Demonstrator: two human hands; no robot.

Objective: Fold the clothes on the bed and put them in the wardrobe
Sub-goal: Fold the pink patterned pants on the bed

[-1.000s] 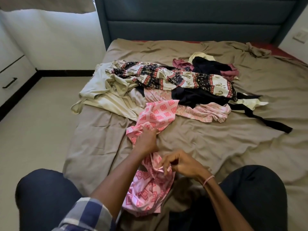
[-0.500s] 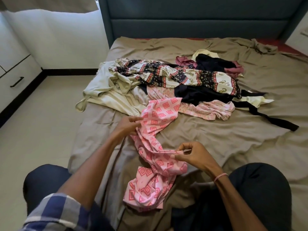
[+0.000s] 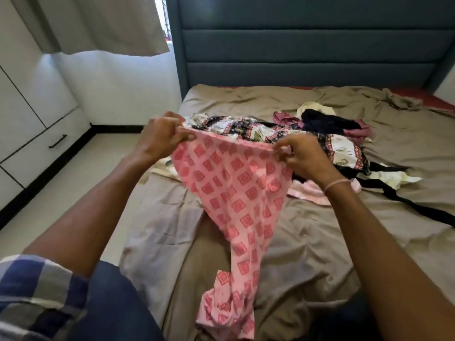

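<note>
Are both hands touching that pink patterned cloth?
Touching. The head view shows the left hand and right hand each pinching the top edge of the pink patterned cloth.

Soft window daylight, blurred hands

clothes pile (image 3: 307, 136) on bed (image 3: 406, 217), drawers (image 3: 37, 148) left

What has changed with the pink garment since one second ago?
The left hand and the right hand raised the pink garment from the bed and spread it: they now pinch its top edge apart, so it hangs open, lower end bunched below. The pile of other clothes stayed in place.
</note>
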